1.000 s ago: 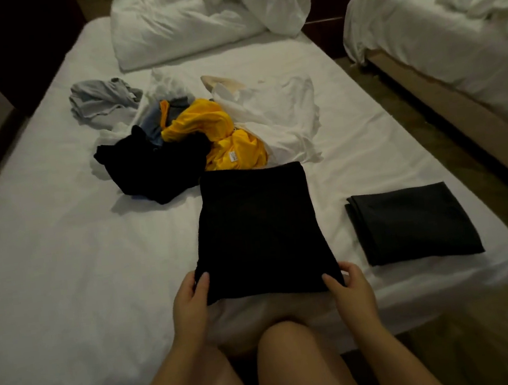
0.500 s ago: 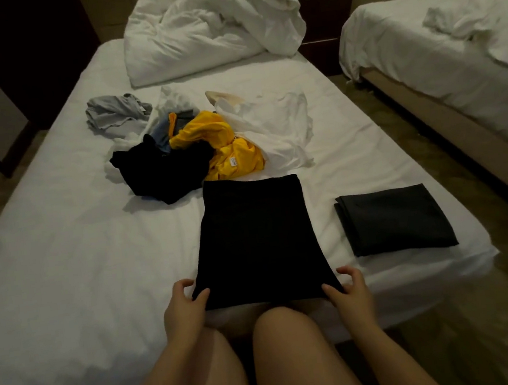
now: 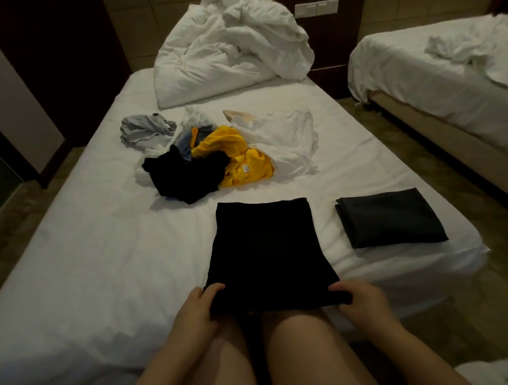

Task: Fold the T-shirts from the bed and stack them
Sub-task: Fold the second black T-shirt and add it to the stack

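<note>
The white bed (image 3: pixel 81 275) fills most of the view and stretches away from both hands, its near edge running just under them. A second bed (image 3: pixel 443 85) with rumpled white linen stands well off to the right of the right hand, across a strip of floor. A crumpled white duvet (image 3: pixel 230 52) is heaped at the far end of the bed, straight ahead of the hands and well away from them.

The black T-shirt (image 3: pixel 265 251) lies flat as a partly folded, long rectangle directly ahead of the hands, its near hem hanging over the bed edge between them. A folded dark grey shirt (image 3: pixel 388 218) rests on the sheet ahead and to the right of the right hand, apart from the black one.

Further ahead, beyond the T-shirt's far edge, lies an unfolded pile: a white shirt (image 3: pixel 287 137), a yellow shirt (image 3: pixel 243 165), a crumpled black garment (image 3: pixel 184 178) ahead of the left hand, and a grey shirt (image 3: pixel 147 130) further beyond it.

The left hand (image 3: pixel 197 316) pinches the T-shirt's near left corner, fingers curled over the cloth. The right hand (image 3: pixel 363 303) pinches the near right corner likewise.
</note>
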Tool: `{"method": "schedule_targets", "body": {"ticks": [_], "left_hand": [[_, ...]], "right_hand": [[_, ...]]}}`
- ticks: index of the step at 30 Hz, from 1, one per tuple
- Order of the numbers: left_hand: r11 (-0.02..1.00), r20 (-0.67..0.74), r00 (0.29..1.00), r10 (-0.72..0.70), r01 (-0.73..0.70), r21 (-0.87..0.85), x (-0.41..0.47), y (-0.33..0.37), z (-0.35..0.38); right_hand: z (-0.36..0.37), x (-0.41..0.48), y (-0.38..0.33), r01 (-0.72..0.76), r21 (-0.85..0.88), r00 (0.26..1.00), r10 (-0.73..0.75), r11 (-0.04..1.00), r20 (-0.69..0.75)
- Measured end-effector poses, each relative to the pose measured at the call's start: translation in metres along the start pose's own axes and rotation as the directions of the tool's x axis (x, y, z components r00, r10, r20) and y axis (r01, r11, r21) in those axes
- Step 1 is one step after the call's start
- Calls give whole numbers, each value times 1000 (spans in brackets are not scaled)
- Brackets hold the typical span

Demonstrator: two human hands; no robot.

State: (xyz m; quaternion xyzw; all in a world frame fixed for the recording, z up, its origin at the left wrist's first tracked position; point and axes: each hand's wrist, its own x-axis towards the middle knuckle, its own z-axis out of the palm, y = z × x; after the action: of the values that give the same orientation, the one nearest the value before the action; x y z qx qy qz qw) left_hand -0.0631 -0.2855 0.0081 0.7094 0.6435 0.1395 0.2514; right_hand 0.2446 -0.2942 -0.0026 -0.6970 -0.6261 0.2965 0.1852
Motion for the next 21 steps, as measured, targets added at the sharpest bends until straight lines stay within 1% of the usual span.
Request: {"method": "schedule_targets", "body": {"ticks": [2,4,6,7,8,9,11,12,14,16,19,21], "left_hand": [[999,-74,997,-5,9,45,-7,3,-2],[997,-120,993,-5,14,72,-11,3,-4],[1000,-175,985,-1,4,13,-10,1,-8],[997,-231,973,-28,12,-73,-8,2,-12],[980,-275,958,-83,28,-198,-3,3,-16],[939,-299,941,-156,47,-342,2,7,-20],[813,-307,914,-264,40,-581,13,16,-28],[756,-300,913,-277,14,-654,20,22,-31],[681,-287,918,-273,-26,-732,36,34,-34],[669,-319,907,-276,-57,-741,59,43,-33],[725,-395,861,-320,-45,-687,101,49,-30],[762,-427,836,-344,-17,-648,130,48,-26]], "right_hand": [[1,-6,1,55,-103,998,-55,993,0],[-2,-10,-1,70,-108,994,-78,992,-75],[-9,-8,-5,98,-94,977,-114,991,-178],[-13,-5,-7,122,-76,964,-136,990,-227],[-18,-2,-10,145,-28,952,-147,989,-269],[-24,0,-16,144,61,951,-121,988,-285],[-31,6,-26,117,301,964,-34,946,-265],[-33,11,-31,113,392,965,-7,913,-261],[-34,27,-41,134,469,950,21,873,-310],[-31,48,-50,153,509,916,72,847,-395],[-26,90,-60,153,520,863,143,841,-485],[-20,121,-62,124,527,847,186,841,-497]]}}
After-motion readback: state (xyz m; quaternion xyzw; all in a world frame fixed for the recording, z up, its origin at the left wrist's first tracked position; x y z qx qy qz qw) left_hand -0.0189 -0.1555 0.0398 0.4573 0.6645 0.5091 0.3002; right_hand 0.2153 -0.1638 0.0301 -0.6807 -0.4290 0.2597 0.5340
